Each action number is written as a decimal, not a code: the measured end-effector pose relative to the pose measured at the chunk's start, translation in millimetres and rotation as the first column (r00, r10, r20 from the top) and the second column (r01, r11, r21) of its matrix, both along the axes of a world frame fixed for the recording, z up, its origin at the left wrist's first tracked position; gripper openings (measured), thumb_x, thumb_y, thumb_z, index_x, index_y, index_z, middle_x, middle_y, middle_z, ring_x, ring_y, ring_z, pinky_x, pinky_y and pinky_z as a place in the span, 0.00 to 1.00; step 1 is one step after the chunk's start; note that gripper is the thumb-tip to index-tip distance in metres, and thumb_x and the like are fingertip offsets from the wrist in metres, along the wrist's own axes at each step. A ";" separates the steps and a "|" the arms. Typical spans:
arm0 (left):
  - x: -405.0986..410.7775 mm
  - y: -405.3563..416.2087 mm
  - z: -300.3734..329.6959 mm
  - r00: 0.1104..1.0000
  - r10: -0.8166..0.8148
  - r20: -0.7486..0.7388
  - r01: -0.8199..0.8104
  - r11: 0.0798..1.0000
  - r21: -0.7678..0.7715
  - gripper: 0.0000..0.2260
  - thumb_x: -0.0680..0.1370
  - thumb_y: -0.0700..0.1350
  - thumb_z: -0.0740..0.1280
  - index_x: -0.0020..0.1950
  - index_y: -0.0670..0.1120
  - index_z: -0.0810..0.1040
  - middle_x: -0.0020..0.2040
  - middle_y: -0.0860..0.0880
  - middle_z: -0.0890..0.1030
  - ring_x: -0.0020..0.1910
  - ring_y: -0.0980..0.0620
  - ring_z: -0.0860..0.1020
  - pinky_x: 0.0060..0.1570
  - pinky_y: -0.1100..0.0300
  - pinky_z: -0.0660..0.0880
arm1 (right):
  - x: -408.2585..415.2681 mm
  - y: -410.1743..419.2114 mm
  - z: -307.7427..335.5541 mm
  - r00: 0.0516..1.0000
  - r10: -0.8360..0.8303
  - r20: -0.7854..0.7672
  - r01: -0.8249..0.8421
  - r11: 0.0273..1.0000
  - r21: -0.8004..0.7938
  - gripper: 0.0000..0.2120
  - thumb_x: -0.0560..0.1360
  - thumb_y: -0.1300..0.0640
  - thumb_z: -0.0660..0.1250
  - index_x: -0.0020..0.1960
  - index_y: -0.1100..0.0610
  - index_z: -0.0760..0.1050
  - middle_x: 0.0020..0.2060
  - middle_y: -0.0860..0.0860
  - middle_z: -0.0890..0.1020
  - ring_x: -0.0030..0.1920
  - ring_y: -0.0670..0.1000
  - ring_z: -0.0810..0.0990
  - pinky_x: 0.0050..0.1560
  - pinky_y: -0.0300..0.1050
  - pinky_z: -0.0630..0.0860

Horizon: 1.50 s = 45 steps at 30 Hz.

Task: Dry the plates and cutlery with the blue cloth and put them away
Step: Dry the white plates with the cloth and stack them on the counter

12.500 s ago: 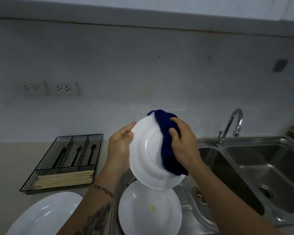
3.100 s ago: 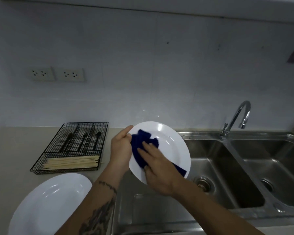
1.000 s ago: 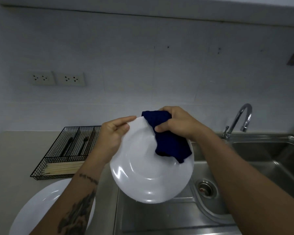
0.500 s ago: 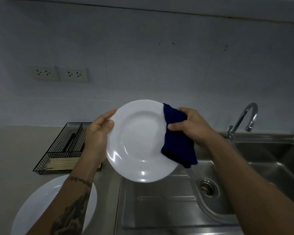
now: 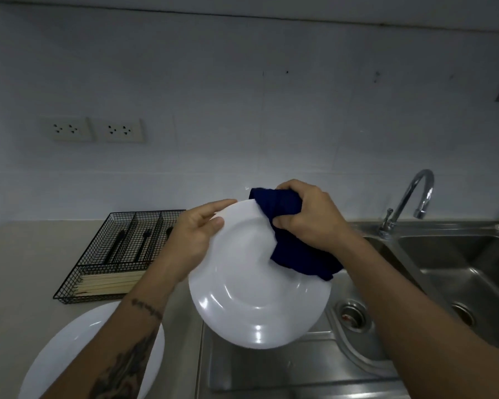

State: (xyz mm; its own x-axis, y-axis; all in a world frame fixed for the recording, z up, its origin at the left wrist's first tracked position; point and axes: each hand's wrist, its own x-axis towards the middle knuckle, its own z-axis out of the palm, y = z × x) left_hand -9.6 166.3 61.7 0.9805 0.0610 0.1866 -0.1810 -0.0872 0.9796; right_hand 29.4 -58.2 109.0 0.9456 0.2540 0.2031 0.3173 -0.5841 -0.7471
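I hold a round white plate (image 5: pixel 251 295) in the air above the sink's drainboard, tilted towards me. My left hand (image 5: pixel 193 243) grips its upper left rim, thumb on the near face. My right hand (image 5: pixel 308 217) is closed on the dark blue cloth (image 5: pixel 294 254) and presses it over the plate's upper right rim; part of the cloth hangs down the near face. A second white plate (image 5: pixel 69 349) lies flat on the counter at the lower left, partly hidden by my left forearm.
A black wire cutlery tray (image 5: pixel 118 254) with dark cutlery and pale chopsticks sits on the beige counter (image 5: pixel 20 269) behind the left plate. A steel double sink (image 5: pixel 458 272) with a curved tap (image 5: pixel 412 197) fills the right side; the drainboard (image 5: pixel 271 370) lies below the held plate.
The plate has tipped back down and lower over the drainboard. My right hand with the cloth has slid from the plate's right edge up to its upper right rim.
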 end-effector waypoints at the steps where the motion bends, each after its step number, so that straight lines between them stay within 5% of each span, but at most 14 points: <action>1: -0.5 0.6 -6.6 0.999 0.049 0.000 -0.049 0.997 -0.061 0.18 0.81 0.34 0.62 0.60 0.55 0.83 0.55 0.49 0.85 0.55 0.46 0.83 0.54 0.52 0.80 | -1.7 -0.6 -5.8 0.999 -0.038 0.032 0.037 0.999 0.034 0.21 0.71 0.60 0.75 0.61 0.47 0.74 0.49 0.44 0.80 0.46 0.44 0.80 0.42 0.39 0.78; 5: -7.3 -2.4 -30.5 0.942 0.317 -0.109 -0.333 0.846 -0.416 0.19 0.81 0.33 0.61 0.61 0.53 0.82 0.58 0.51 0.84 0.58 0.46 0.82 0.56 0.49 0.79 | -12.9 -7.1 -43.0 0.980 -0.196 -0.029 0.197 0.951 0.239 0.22 0.74 0.59 0.73 0.64 0.49 0.70 0.50 0.41 0.78 0.47 0.43 0.79 0.40 0.36 0.76; 8: -14.0 -8.4 -40.8 0.928 0.326 -0.180 -0.372 0.785 -0.495 0.20 0.81 0.33 0.60 0.64 0.52 0.80 0.60 0.50 0.83 0.57 0.45 0.82 0.56 0.45 0.79 | -16.5 -11.9 -57.5 0.956 -0.223 -0.193 0.280 0.889 0.363 0.23 0.73 0.61 0.74 0.65 0.51 0.70 0.51 0.43 0.79 0.49 0.44 0.79 0.42 0.40 0.77; 15: -3.8 -32.0 -28.8 0.989 0.115 -0.098 -0.134 0.965 -0.227 0.18 0.81 0.34 0.61 0.59 0.54 0.82 0.55 0.55 0.85 0.54 0.49 0.83 0.54 0.50 0.80 | 8.1 -16.3 -22.5 0.984 -0.175 -0.005 0.174 0.978 -0.115 0.25 0.70 0.63 0.71 0.64 0.48 0.71 0.52 0.48 0.78 0.50 0.51 0.79 0.48 0.46 0.79; 19: -4.2 -29.3 -27.8 0.973 0.187 -0.136 -0.221 0.925 -0.309 0.17 0.81 0.34 0.61 0.59 0.53 0.82 0.53 0.54 0.86 0.51 0.51 0.84 0.48 0.55 0.80 | 2.6 -23.6 -42.9 0.983 -0.169 0.067 0.174 0.982 -0.071 0.27 0.74 0.57 0.71 0.70 0.48 0.66 0.59 0.50 0.77 0.55 0.53 0.78 0.57 0.54 0.79; 24: 0.3 -22.7 -40.1 0.947 0.238 -0.218 -0.305 0.879 -0.367 0.18 0.81 0.33 0.59 0.63 0.50 0.81 0.57 0.48 0.84 0.55 0.45 0.82 0.55 0.48 0.79 | 2.5 -32.6 -61.1 0.940 -0.320 0.119 0.334 0.935 -0.117 0.28 0.74 0.56 0.72 0.65 0.45 0.58 0.54 0.56 0.75 0.51 0.58 0.77 0.50 0.58 0.80; 27: 3.1 -32.6 -40.9 0.945 0.224 -0.239 -0.301 0.880 -0.368 0.19 0.81 0.34 0.59 0.62 0.52 0.82 0.56 0.48 0.85 0.53 0.46 0.83 0.48 0.52 0.79 | 0.5 -14.1 -49.9 0.961 -0.223 0.164 0.238 0.968 -0.078 0.27 0.73 0.61 0.71 0.58 0.45 0.57 0.54 0.55 0.71 0.51 0.56 0.75 0.49 0.54 0.80; 34: 9.1 -45.5 -27.2 0.946 0.256 -0.199 -0.313 0.885 -0.346 0.20 0.80 0.34 0.60 0.57 0.55 0.84 0.51 0.49 0.86 0.49 0.47 0.84 0.46 0.52 0.81 | -26.0 23.6 -74.7 0.976 0.140 0.168 -0.076 0.939 -0.336 0.28 0.73 0.59 0.70 0.70 0.48 0.66 0.66 0.47 0.73 0.62 0.51 0.70 0.64 0.49 0.72; 36: 6.6 -35.0 -27.1 0.949 0.285 -0.134 -0.310 0.920 -0.240 0.20 0.80 0.34 0.60 0.54 0.57 0.84 0.50 0.51 0.86 0.48 0.48 0.83 0.46 0.54 0.80 | -24.2 16.6 -79.7 0.962 0.105 0.252 -0.027 0.956 -0.294 0.29 0.71 0.61 0.69 0.70 0.50 0.68 0.66 0.48 0.74 0.62 0.53 0.70 0.65 0.51 0.71; 40: 3.6 -11.9 -28.8 0.963 0.268 -0.019 -0.269 0.960 -0.077 0.21 0.80 0.34 0.62 0.53 0.61 0.83 0.55 0.53 0.84 0.54 0.51 0.82 0.53 0.52 0.79 | -9.5 -2.1 -72.4 0.889 -0.224 0.400 0.228 0.973 0.037 0.27 0.72 0.65 0.70 0.69 0.53 0.69 0.62 0.49 0.74 0.59 0.52 0.70 0.61 0.50 0.74; 45: -0.7 -8.7 -22.8 0.988 0.148 0.052 -0.146 0.988 -0.048 0.20 0.80 0.33 0.63 0.58 0.58 0.82 0.58 0.56 0.84 0.57 0.57 0.81 0.58 0.59 0.77 | 4.9 -10.5 -58.0 0.967 -0.229 0.111 0.219 0.971 0.096 0.24 0.77 0.60 0.69 0.70 0.49 0.67 0.62 0.47 0.72 0.60 0.49 0.73 0.59 0.45 0.75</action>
State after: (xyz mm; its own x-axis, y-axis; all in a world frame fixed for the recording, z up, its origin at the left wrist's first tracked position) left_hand -10.3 157.6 38.9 0.9487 0.2131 0.2337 -0.2230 -0.0734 0.9721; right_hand 34.2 -68.8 51.0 0.9438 0.0161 0.3300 0.2759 -0.5883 -0.7602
